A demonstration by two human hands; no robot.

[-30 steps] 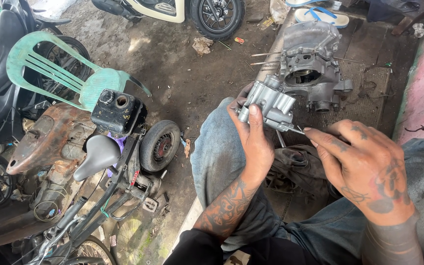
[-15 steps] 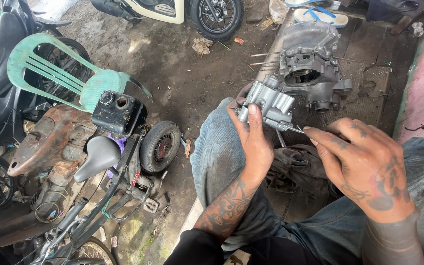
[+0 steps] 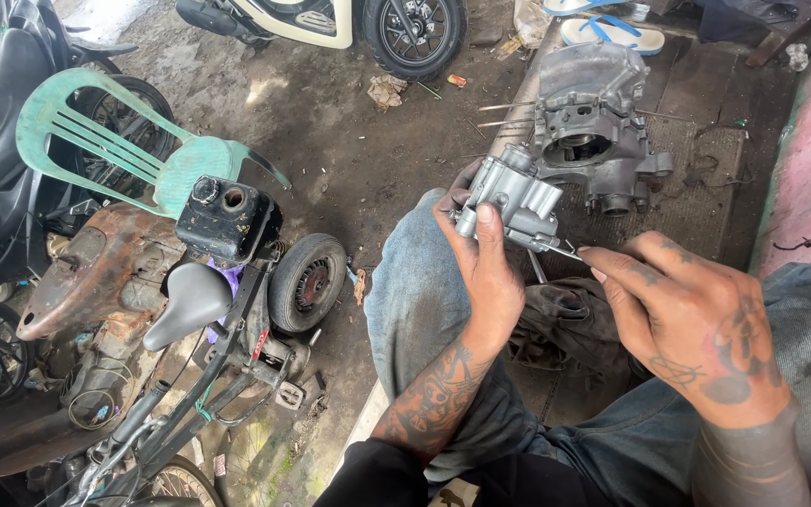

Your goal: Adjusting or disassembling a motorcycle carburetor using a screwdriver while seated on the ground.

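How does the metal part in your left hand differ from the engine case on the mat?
The small metal part is held off the ground in the left hand, with the right hand at its lower edge; the engine case rests on the mat. The case is far bigger and shows a round bore. Both are grey cast metal.

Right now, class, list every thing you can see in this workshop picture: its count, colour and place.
metal engine part: one, silver-grey, held in the left hand
thin tool: one, metal, at the part, by the right fingertips
engine casing: one, grey, on the floor beyond the hands
plastic chair: one, green, left
rusty scooter frame: one, brown, lower left
small wheel: one, black, centre
scooter: one, cream, top
sandals: blue-strapped, top right
left hand: tattooed, gripping
right hand: tattooed
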